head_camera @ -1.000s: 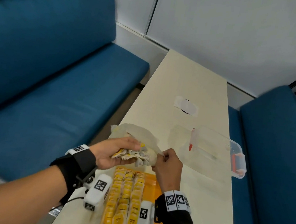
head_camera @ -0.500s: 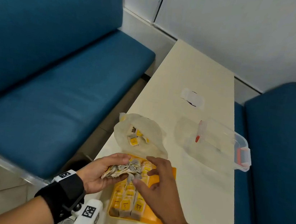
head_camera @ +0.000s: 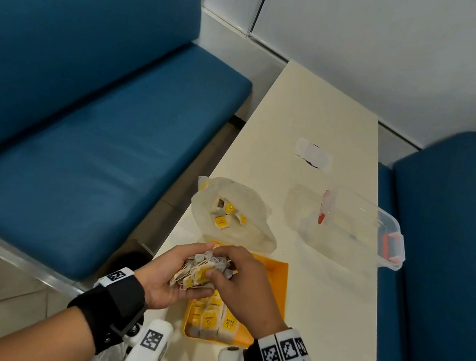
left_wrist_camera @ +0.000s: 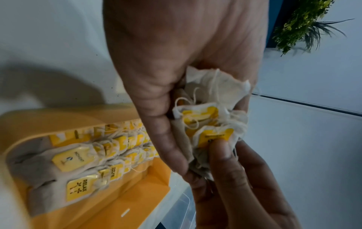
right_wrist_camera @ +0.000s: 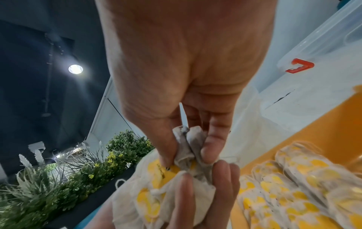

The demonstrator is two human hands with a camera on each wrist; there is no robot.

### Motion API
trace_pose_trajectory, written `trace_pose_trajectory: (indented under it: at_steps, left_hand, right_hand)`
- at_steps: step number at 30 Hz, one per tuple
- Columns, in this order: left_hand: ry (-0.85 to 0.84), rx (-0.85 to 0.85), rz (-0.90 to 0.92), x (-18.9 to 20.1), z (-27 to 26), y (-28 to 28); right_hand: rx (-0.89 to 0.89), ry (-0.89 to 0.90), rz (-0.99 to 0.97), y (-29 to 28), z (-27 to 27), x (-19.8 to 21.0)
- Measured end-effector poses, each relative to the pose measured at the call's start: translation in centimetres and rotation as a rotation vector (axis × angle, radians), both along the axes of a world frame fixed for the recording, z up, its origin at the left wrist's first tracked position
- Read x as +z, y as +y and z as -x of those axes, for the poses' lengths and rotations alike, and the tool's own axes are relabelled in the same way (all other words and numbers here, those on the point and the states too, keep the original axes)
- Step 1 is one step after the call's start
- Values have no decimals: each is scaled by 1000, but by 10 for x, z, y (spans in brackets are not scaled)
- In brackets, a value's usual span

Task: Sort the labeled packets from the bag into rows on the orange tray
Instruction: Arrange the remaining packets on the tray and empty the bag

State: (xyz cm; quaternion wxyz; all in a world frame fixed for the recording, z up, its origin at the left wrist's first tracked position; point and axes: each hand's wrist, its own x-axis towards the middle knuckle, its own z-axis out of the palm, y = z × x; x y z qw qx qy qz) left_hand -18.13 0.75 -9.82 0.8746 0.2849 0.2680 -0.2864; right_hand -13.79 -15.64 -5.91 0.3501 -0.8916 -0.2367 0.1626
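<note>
My left hand cups a bunch of packets with yellow labels above the orange tray. My right hand pinches one packet of that bunch between thumb and fingers; its thumb presses a yellow label. The tray holds rows of packets, some labelled RELAX. The translucent bag lies just beyond the tray with a few packets inside.
A clear plastic box with red clips lies on its side at the table's right edge. A white paper scrap lies farther back on the cream table. Blue benches flank both sides.
Both hands came back from the bag to above the tray with the bunch of packets. The right hand went from hovering open to pinching a packet in the bunch.
</note>
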Motion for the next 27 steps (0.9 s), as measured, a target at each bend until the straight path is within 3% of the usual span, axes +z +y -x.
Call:
trace_pose_trajectory:
  at_steps: [9,16,21,27]
  left_hand:
    - [28,61,98,2,4,1]
    - [45,135,137,-3,5,5]
    - [53,147,135,-6,4,6]
    - [53,145,114,-11,3,2]
  right_hand:
    - [-31,32,63,14,-2,5]
    - [104,-129,-22,11,-1,4]
    - [226,-214,47,9,0,0]
    - [201,-267,3,10,-4,0]
